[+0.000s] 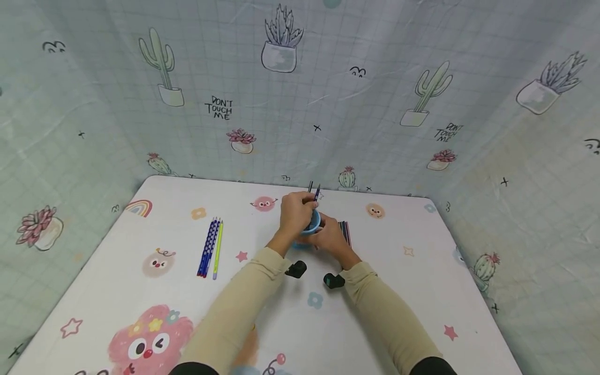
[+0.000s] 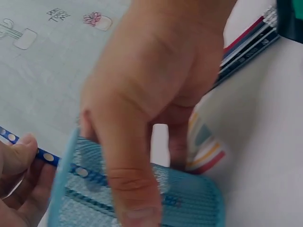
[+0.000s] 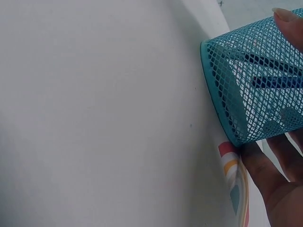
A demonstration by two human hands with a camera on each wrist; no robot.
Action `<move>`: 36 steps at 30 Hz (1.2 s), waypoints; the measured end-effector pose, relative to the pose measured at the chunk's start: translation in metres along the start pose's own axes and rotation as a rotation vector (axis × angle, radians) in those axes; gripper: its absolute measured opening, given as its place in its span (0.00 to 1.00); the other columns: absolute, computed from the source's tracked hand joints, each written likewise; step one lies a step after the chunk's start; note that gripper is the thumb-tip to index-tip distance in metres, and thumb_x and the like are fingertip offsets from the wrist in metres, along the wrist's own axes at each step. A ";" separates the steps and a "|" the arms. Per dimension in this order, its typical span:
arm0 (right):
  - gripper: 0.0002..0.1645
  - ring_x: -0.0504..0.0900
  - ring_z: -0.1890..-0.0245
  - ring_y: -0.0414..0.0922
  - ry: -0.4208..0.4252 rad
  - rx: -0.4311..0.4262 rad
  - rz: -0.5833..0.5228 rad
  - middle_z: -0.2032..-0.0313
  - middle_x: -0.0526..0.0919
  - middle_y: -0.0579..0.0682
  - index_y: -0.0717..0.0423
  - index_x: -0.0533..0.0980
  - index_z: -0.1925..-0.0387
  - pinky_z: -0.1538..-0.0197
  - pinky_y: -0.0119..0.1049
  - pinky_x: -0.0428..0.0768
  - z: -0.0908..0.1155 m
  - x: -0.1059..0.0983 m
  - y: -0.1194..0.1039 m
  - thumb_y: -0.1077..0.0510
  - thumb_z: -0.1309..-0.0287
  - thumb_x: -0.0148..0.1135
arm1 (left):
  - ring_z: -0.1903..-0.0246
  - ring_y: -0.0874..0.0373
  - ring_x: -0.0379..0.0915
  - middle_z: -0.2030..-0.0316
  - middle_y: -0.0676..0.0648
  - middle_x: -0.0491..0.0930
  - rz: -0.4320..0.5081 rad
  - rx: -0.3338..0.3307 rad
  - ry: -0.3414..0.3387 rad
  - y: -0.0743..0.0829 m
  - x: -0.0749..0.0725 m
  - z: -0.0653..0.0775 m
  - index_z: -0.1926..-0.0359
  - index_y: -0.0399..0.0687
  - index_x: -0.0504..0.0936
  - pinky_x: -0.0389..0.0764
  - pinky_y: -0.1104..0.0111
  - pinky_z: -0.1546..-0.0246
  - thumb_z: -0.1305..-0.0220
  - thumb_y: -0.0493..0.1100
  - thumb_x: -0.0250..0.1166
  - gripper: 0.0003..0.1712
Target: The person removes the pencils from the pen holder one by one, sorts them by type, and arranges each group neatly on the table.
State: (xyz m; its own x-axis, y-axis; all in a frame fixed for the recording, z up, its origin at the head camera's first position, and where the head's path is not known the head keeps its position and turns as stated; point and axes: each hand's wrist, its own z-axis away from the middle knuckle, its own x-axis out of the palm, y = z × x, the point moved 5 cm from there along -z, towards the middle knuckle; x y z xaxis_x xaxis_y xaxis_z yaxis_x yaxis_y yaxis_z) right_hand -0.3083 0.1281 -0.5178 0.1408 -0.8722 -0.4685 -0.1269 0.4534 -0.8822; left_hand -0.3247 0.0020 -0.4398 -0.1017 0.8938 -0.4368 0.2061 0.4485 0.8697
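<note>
A light-blue mesh pen cup (image 1: 311, 224) is held off the tabletop, tilted, between the two hands. My right hand (image 1: 330, 237) grips it around the side, with the thumb and fingers on opposite sides in the right wrist view. At its mouth, my left hand (image 1: 295, 212) pinches a blue polka-dot pencil (image 2: 47, 156). That pencil's lower part shows through the mesh, inside the cup (image 3: 255, 94). A darker pencil (image 3: 272, 61) also lies within; its upper end sticks up near the left hand.
Several blue dotted pencils and one yellow-green pencil (image 1: 218, 250) lie side by side on the white printed table (image 1: 403, 291), left of the hands. Beyond the right hand lie several dark and red pencils (image 1: 345, 232), partly hidden. A cactus-print curtain (image 1: 319, 104) borders the table.
</note>
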 end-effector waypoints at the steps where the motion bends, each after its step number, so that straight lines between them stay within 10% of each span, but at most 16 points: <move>1: 0.38 0.79 0.72 0.43 -0.005 0.003 -0.013 0.52 0.88 0.51 0.49 0.80 0.41 0.69 0.36 0.81 0.000 0.000 0.001 0.50 0.54 0.86 | 0.55 0.50 0.87 0.58 0.43 0.92 0.014 -0.002 0.004 0.001 -0.002 -0.001 0.52 0.41 0.91 0.89 0.57 0.50 0.32 0.39 0.71 0.10; 14: 0.44 0.80 0.67 0.44 -0.012 0.024 -0.048 0.50 0.87 0.51 0.48 0.78 0.39 0.73 0.36 0.81 0.003 0.001 0.002 0.51 0.59 0.88 | 0.58 0.47 0.88 0.57 0.37 0.90 0.290 0.004 0.039 0.027 -0.039 -0.007 0.51 0.34 0.89 0.91 0.60 0.54 0.33 0.36 0.71 0.12; 24: 0.46 0.82 0.61 0.47 -0.020 0.017 -0.051 0.46 0.87 0.49 0.44 0.78 0.37 0.71 0.37 0.82 0.004 0.002 0.003 0.50 0.61 0.89 | 0.58 0.46 0.87 0.57 0.35 0.88 0.307 0.014 0.065 0.034 -0.072 -0.010 0.50 0.33 0.88 0.91 0.61 0.53 0.33 0.35 0.71 0.13; 36: 0.50 0.83 0.38 0.51 0.003 0.037 -0.019 0.42 0.87 0.48 0.45 0.79 0.36 0.41 0.49 0.86 0.001 -0.003 0.007 0.51 0.66 0.91 | 0.63 0.58 0.84 0.57 0.39 0.83 0.318 -0.121 -0.125 0.019 -0.107 -0.010 0.48 0.29 0.84 0.90 0.70 0.59 0.32 0.32 0.68 0.13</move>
State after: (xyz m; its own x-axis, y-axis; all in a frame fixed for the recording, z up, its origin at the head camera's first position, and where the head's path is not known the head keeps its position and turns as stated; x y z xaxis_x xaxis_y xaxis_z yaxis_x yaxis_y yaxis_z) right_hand -0.3086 0.1341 -0.5230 0.1399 -0.8815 -0.4511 -0.0873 0.4428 -0.8924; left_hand -0.3200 -0.0856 -0.3743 0.0700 0.9849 -0.1583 0.0906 0.1518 0.9843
